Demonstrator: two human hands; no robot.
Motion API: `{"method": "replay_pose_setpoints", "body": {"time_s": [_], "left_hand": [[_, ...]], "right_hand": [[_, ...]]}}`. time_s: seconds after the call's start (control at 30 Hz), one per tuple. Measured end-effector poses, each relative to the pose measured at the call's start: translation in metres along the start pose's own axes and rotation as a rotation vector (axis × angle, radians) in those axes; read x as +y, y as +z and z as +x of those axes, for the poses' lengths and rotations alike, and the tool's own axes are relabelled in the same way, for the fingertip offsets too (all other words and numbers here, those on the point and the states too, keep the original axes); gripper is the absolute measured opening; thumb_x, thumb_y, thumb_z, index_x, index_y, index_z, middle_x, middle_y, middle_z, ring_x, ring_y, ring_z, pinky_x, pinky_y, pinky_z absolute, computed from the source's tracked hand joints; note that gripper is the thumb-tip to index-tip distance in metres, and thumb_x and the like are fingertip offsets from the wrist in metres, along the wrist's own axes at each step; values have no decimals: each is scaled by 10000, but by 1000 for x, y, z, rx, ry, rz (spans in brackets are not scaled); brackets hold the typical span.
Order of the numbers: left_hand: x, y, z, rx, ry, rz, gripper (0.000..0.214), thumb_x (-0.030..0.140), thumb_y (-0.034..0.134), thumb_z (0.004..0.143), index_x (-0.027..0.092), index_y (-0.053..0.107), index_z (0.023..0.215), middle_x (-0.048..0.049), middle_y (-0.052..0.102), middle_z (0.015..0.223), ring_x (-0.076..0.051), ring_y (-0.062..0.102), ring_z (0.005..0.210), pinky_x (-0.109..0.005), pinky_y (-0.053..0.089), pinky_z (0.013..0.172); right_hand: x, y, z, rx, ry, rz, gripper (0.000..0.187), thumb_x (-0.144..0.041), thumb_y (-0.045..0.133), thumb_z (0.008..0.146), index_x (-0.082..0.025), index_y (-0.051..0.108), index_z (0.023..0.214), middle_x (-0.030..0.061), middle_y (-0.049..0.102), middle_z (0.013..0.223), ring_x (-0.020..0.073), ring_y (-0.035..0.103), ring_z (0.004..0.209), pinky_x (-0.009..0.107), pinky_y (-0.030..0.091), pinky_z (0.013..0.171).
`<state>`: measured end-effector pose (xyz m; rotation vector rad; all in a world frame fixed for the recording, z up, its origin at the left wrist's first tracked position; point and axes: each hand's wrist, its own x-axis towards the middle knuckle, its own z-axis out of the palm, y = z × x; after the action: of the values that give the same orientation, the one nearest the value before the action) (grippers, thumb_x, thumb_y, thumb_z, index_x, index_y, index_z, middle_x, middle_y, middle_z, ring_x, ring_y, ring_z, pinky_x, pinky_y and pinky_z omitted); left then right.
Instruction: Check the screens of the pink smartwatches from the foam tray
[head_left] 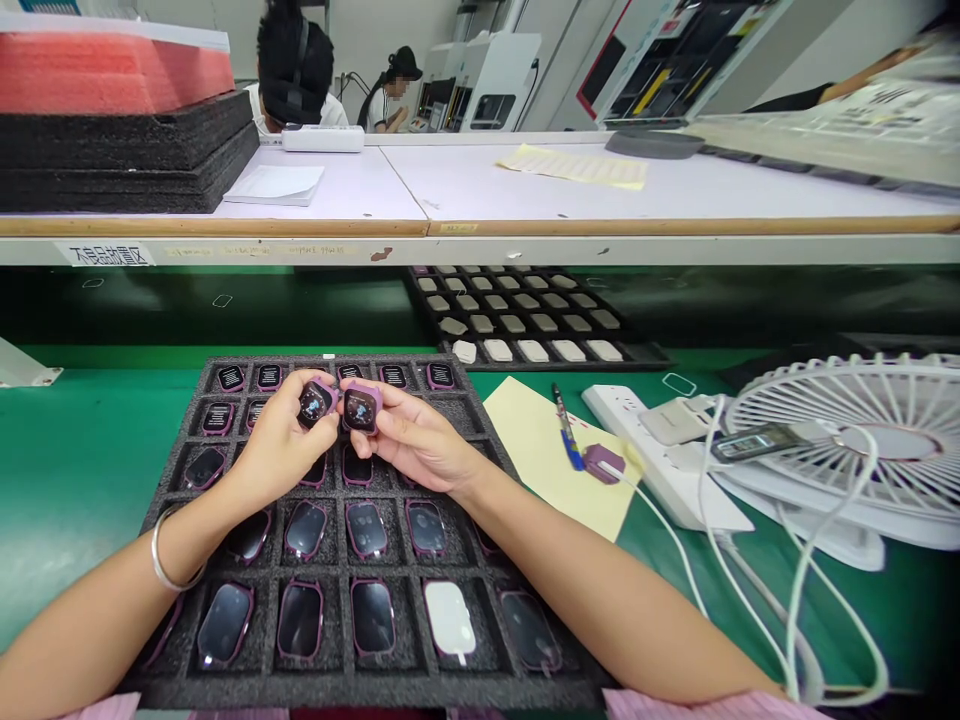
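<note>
My left hand (281, 440) is closed around a small purple watch body (315, 402) with a dark screen. My right hand (412, 435) pinches a second purple watch body (361, 408) right beside the first; the two nearly touch. Both hands hover over a black foam tray (339, 678) whose pockets hold several purple-rimmed watch bodies lying screen up. One pocket near the front holds a white piece (448, 618). A metal bangle (166, 560) circles my left wrist.
A yellow sheet (540, 460) with a blue pen (564, 428) and a purple piece (604, 462) lies right of the tray. A white power strip (660, 470), cables and a white fan (862, 450) are at the right. Another tray (525, 320) of pale parts sits under the shelf. Two people work behind it.
</note>
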<state>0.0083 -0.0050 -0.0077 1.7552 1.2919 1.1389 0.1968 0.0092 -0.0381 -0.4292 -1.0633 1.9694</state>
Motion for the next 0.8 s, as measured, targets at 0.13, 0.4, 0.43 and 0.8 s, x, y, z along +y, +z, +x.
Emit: {"method": "replay_pose_setpoints", "body": {"time_s": [0.13,0.4,0.43,0.8], "left_hand": [[0,-1,0,8,4,-9,306,294,599,810,212,561,1102,-56,692,1095,-204,655,1028,-331,498,920],[-1,-1,-1,-6,6,-12,295,284,593,816,204,565,1098,-59,694,1093,-197,653,1029,-326,496,929],[-1,0,-1,-6,5,-10,293,286,594,817,205,565,1097,-59,693,1096,-199,652,1033,-329,495,932],[-3,0,-1,-29,21,-14,293,285,588,828,192,564,1104,-57,685,1071,-195,645,1002,-335,490,914]], "right_hand": [[1,0,0,9,2,-14,504,-384,879,792,-234,687,1233,19,675,965,139,616,725,294,524,719],[1,0,-1,-15,-21,-4,464,-365,866,817,-240,696,1230,14,668,985,129,627,728,279,519,721],[1,0,-1,-18,-22,-8,465,-367,864,820,-240,694,1233,13,667,975,130,628,729,281,520,722],[0,0,-2,-18,-33,-7,474,-371,869,814,-236,685,1230,18,667,1000,127,622,720,284,526,712]]}}
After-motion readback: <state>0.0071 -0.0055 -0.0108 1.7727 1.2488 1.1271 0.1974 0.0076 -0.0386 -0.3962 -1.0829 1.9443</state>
